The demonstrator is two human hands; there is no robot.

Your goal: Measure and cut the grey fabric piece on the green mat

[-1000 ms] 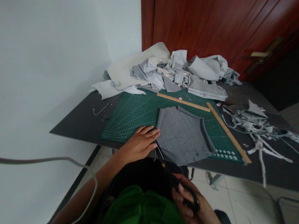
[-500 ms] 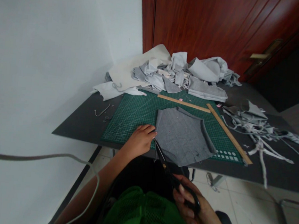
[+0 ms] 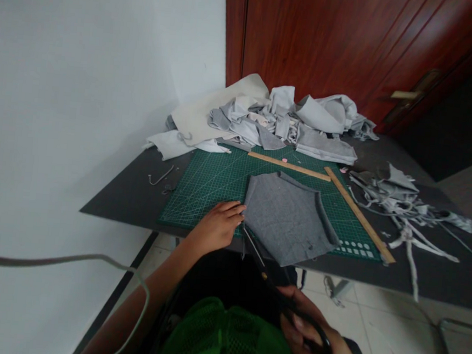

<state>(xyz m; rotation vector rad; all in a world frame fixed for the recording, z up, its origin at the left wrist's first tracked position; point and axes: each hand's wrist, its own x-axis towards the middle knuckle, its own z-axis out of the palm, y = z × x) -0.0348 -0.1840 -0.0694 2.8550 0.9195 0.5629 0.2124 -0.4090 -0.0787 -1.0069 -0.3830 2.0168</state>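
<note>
Head view: just short of the green cutting mat (image 3: 202, 179), the right hand (image 3: 309, 332) clamps its fingers on black scissors (image 3: 264, 276); over the mat's near part, the left hand (image 3: 220, 226) meets the grey cloth (image 3: 286, 217), pinching or not, one cannot tell; the cloth overhangs the mat's near edge; beyond the mat, fabric scraps (image 3: 280, 115) lie heaped

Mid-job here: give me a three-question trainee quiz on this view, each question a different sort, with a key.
1. What does the right hand hold?
A) a needle
B) black scissors
C) a tape measure
2. True or false: the left hand is at the left edge of the gray cloth.
3. How many wooden rulers lie on or along the green mat?

Key: 1. B; 2. True; 3. Two
</note>
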